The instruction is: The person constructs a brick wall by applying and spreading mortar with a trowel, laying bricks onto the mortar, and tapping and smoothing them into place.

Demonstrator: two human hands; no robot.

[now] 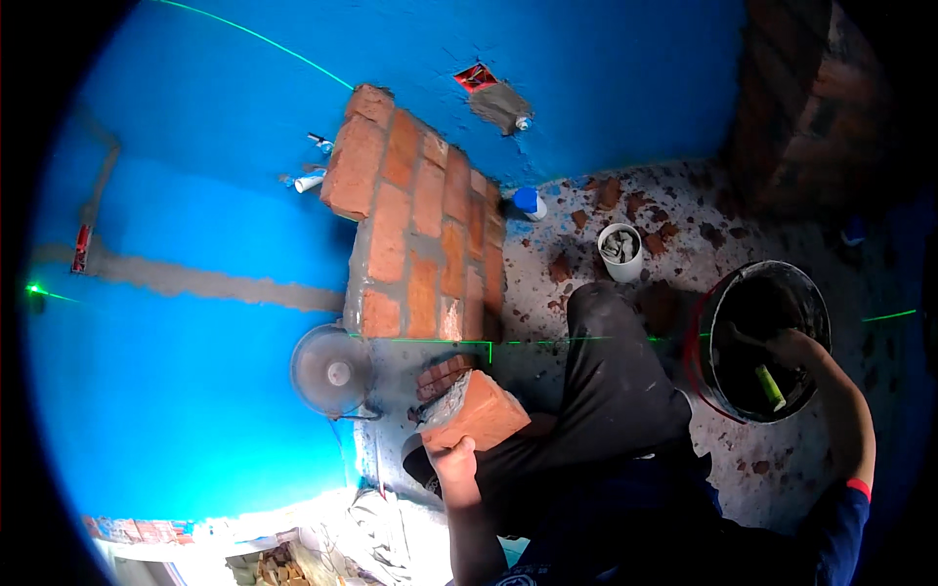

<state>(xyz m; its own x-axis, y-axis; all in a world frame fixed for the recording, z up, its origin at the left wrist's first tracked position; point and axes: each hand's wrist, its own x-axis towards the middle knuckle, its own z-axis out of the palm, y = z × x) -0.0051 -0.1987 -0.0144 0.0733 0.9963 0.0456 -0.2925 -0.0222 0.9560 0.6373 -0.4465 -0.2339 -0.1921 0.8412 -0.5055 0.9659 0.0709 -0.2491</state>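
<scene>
A red brick (486,410) with grey mortar along its top edge rests in my left hand (456,459), gripped from below in front of my bent legs. My right hand (799,349) is down inside the black bucket (701,350), closed on a trowel (743,335) whose blade is dim against the dark inside. A green cylindrical object (770,387) also lies in the bucket. Ahead of me stands a short brick wall (422,234) with grey joints. A small stack of bricks (445,374) sits at its foot, partly behind the held brick.
Blue walls (195,195) surround the rubble-strewn floor (752,469), crossed by green laser lines. A round lamp or fan (327,371) stands left. A white container (618,264) and blue-lidded one (529,204) stand ahead. A brick column (811,107) rises at right; pipe stubs (308,183) protrude left.
</scene>
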